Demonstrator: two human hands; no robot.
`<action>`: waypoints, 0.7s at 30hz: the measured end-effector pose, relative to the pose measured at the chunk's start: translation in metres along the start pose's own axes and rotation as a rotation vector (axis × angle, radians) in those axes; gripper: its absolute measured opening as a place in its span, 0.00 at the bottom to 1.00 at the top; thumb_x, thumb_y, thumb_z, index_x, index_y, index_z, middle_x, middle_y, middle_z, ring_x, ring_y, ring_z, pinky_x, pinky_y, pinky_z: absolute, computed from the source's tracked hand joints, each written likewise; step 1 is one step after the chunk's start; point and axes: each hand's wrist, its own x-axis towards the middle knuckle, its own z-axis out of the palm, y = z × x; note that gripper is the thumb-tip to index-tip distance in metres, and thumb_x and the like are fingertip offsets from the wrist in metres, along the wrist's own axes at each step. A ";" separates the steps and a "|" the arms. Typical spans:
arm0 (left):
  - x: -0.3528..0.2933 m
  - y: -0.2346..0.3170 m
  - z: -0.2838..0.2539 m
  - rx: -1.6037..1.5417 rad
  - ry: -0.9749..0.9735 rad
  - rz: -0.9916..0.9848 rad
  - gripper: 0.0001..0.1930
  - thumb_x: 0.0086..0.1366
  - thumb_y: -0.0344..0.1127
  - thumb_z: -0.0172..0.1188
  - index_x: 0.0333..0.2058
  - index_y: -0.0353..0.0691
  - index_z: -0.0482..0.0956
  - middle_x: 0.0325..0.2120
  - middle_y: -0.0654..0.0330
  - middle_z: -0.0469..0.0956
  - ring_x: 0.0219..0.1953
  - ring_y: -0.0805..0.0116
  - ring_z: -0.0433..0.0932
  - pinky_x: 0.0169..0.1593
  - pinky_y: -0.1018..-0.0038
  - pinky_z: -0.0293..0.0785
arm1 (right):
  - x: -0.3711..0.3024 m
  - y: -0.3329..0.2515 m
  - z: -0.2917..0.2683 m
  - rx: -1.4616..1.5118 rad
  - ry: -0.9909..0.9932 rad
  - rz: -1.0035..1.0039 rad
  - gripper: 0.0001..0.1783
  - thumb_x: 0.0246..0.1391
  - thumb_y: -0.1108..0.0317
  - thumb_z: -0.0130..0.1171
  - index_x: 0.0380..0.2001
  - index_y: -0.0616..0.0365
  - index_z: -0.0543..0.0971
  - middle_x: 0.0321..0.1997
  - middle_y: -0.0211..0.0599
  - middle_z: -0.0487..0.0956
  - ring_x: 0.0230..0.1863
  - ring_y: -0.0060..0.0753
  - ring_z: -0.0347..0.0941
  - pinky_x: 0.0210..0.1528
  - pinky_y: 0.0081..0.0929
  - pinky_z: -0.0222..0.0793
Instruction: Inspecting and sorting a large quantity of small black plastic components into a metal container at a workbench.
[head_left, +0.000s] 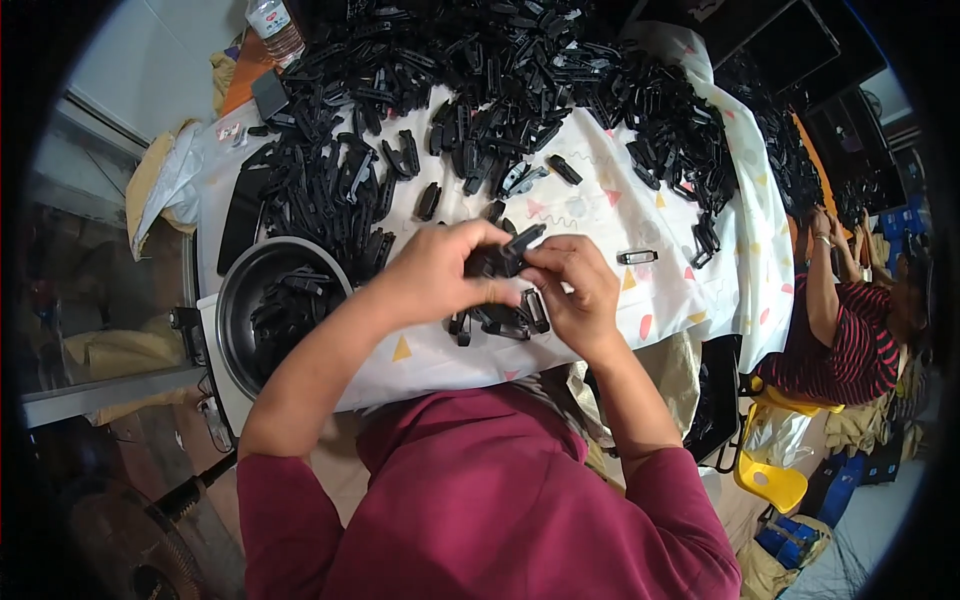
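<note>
Fingers half-curled, your left hand (437,272) grips a slim black plastic piece (526,238), its long axis slanting away and rightward, your right hand (583,301) pinching it between fingertips.

The person's fingers (568,258) hide parts of a small black plastic piece (524,240), and its low part is a dark blur, so I can't tell its whole shape. The bits in the big black plastic heap (530,65) cover each other, and the top edge cuts off the heap and a clear plastic bottle (274,32). The bare left arm (335,355) hides some of the round silver metal bowl (229,300).
</note>
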 end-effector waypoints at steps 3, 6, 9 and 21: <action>-0.013 -0.007 0.001 0.154 -0.001 0.069 0.19 0.48 0.35 0.68 0.37 0.35 0.73 0.29 0.53 0.78 0.31 0.62 0.79 0.34 0.73 0.74 | -0.005 -0.012 0.009 -0.012 0.001 0.187 0.19 0.40 0.79 0.64 0.40 0.62 0.75 0.41 0.44 0.72 0.36 0.37 0.73 0.38 0.26 0.73; -0.021 -0.016 -0.003 0.179 -0.029 0.107 0.17 0.49 0.34 0.66 0.37 0.36 0.73 0.24 0.54 0.78 0.28 0.62 0.79 0.33 0.71 0.74 | -0.010 -0.007 0.007 0.003 -0.286 0.099 0.24 0.42 0.73 0.66 0.45 0.60 0.73 0.38 0.41 0.75 0.38 0.35 0.74 0.38 0.26 0.73; -0.021 -0.030 -0.007 0.028 -0.140 -0.007 0.18 0.50 0.30 0.65 0.40 0.37 0.72 0.27 0.58 0.78 0.28 0.69 0.78 0.33 0.73 0.74 | -0.011 -0.002 0.011 0.111 -0.291 0.244 0.26 0.41 0.71 0.67 0.47 0.60 0.72 0.35 0.39 0.76 0.36 0.31 0.74 0.37 0.25 0.72; 0.093 -0.054 0.008 0.729 0.300 -0.342 0.11 0.48 0.35 0.58 0.31 0.39 0.80 0.30 0.48 0.78 0.37 0.51 0.77 0.41 0.62 0.74 | 0.036 0.057 0.064 -0.751 -0.444 -0.077 0.09 0.44 0.69 0.53 0.31 0.55 0.78 0.29 0.37 0.72 0.35 0.39 0.71 0.34 0.32 0.70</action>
